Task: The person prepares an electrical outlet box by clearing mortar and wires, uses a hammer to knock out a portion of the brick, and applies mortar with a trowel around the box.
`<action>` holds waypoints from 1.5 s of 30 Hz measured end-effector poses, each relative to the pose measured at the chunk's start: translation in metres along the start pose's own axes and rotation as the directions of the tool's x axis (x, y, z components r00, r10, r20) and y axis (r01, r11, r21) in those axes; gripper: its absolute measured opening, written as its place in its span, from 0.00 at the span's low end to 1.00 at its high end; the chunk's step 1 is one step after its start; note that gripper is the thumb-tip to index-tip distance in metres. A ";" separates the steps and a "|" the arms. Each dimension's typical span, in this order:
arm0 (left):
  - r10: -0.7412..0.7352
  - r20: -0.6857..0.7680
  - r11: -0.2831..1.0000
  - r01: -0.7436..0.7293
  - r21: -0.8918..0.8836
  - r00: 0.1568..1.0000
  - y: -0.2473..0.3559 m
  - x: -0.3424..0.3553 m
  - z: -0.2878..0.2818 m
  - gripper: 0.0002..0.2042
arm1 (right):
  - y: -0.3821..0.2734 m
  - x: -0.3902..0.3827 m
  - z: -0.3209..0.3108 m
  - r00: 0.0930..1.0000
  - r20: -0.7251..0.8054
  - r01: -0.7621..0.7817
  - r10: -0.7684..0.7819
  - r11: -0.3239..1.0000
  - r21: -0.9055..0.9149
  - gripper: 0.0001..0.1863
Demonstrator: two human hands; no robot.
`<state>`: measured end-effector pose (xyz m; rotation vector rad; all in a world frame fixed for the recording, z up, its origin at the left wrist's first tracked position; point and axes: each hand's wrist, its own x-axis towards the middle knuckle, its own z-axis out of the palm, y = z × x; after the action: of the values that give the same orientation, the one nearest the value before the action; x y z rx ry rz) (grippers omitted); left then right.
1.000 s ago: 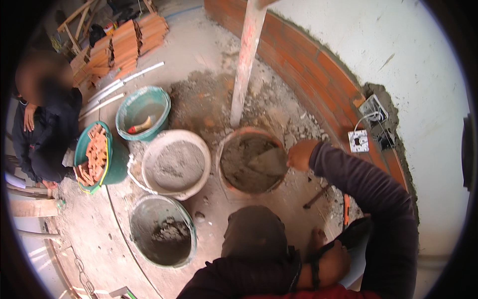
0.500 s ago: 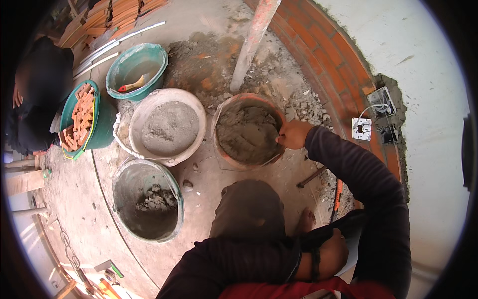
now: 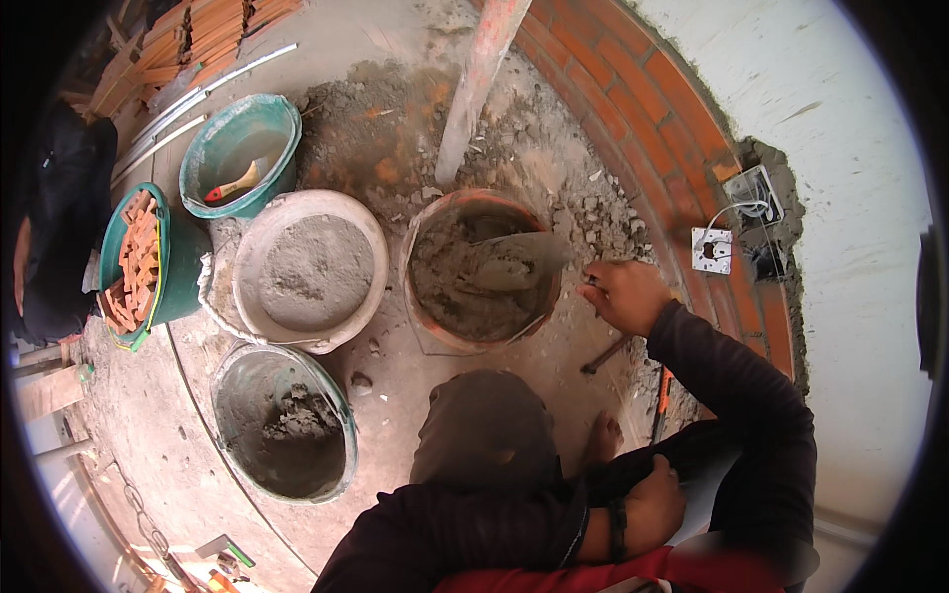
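My right hand (image 3: 625, 295) is closed round the handle of a mortar-coated trowel (image 3: 519, 262), just right of a reddish-rimmed bucket (image 3: 413, 287). The trowel's blade lies over the wet grey mortar (image 3: 445, 247) in that bucket; whether it touches the mortar I cannot tell. My left hand (image 3: 654, 506), with a dark band at its wrist, is curled by my leg at the lower right. Its fingertips are hidden, and anything within them does not show. My bent knee (image 3: 489, 425) in grey-brown cloth rises in front of the bucket.
Left stand a pale tub (image 3: 252, 212) of grey powder, a green bucket (image 3: 346, 435) with mortar remains, a green basin (image 3: 287, 109) holding a brush, and a bucket of brick pieces (image 3: 133, 272). A post (image 3: 479, 94), brickwork (image 3: 643, 109), socket boxes (image 3: 712, 250) and a seated person (image 3: 69, 217) surround this.
My right hand has drawn back to the right from the bucket's rim. The trowel's blade, not visible before, now shows over the mortar. The left hand stays by my leg.
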<state>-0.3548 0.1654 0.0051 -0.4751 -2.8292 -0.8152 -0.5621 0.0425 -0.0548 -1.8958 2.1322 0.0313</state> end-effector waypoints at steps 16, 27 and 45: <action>0.088 0.091 0.994 -0.082 -0.069 0.992 -0.008 0.001 -0.007 0.11 | -0.013 0.021 -0.046 0.969 0.232 -0.035 0.086 0.975 -0.218 0.19; 0.184 -0.151 0.934 -0.221 -0.282 0.971 0.002 -0.007 0.001 0.13 | -0.094 0.069 0.028 0.978 0.106 -0.113 0.181 0.879 -0.463 0.11; 0.455 0.346 0.836 -0.261 -0.483 0.820 0.013 0.029 -0.013 0.26 | -0.103 -0.097 0.014 0.952 -0.228 0.304 -0.206 0.734 0.608 0.18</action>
<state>-0.3763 0.1757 0.0295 -1.3986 -2.7675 -1.3740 -0.4501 0.1254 -0.0286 -1.7601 1.6173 -0.8152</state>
